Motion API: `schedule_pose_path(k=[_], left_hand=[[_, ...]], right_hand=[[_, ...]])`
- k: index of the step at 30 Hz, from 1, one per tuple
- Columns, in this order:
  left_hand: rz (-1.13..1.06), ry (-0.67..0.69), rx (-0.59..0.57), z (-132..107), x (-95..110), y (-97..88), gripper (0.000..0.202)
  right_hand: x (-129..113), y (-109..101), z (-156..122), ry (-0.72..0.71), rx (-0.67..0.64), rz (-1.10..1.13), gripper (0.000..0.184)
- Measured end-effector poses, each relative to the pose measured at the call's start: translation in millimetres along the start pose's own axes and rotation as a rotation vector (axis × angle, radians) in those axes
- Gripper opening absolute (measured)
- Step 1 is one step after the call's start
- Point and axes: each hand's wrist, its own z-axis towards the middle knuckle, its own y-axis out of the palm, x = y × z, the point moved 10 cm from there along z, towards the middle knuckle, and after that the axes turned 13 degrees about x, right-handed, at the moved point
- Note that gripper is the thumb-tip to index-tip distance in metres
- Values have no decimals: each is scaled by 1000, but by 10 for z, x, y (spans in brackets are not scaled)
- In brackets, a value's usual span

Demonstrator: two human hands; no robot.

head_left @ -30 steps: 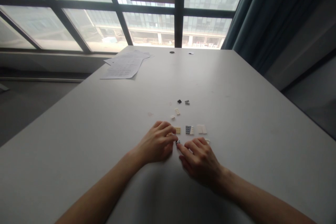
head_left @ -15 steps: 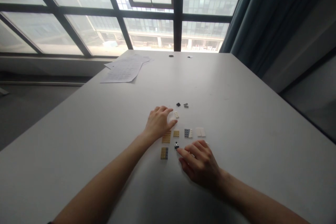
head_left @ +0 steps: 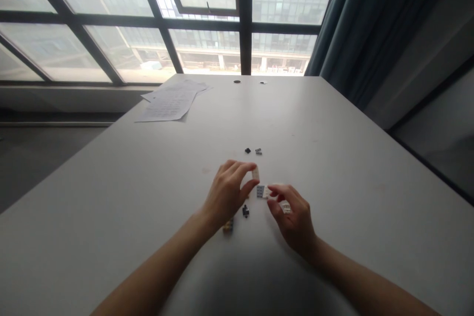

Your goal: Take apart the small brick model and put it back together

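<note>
My left hand [head_left: 227, 192] pinches a small white studded toy brick plate [head_left: 255, 173] between thumb and forefinger, raised a little above the table. To its right, my right hand [head_left: 296, 217] has thumb and forefinger apart with nothing between them. Its fingertips are close to a grey-and-white studded plate [head_left: 260, 191]; whether they touch it I cannot tell. A white studded piece [head_left: 286, 207] shows partly behind the right hand's fingers. Between the wrists sits a small black-and-white piece [head_left: 245, 211]. A tan-and-grey plate [head_left: 227, 227] is partly covered by my left wrist.
Beyond the hands lie a small black piece [head_left: 248, 150] and a grey piece [head_left: 258, 151]. Printed papers [head_left: 170, 103] rest at the far left of the white table [head_left: 333, 148]. Windows and a dark curtain [head_left: 355, 34] stand behind it.
My left hand has picked up the white plate and brought it right and nearer. My right hand has moved off the black-and-white piece, rightward and up, its fingers now apart.
</note>
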Motion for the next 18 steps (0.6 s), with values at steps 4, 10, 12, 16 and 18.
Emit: schedule_pose_path(k=[4,10,12,16,18], left_hand=[[-119,69,59,-143,321,-111,21],[-232,57,104,-166,378,-104,18],[-261,47,121,-150,385,-129,15],[-302,24,109,-150,399,-123,11],[-320,16,93,-161,403,-103,11]], right_hand=[[30,64,12,134,-59,137,18],[110,136,-58,254,-114,210,24],[146,143,-70,283,-118,232,26],[152,147,-65,282,-120,258,26],[152,141,-60,277,-113,256,26]])
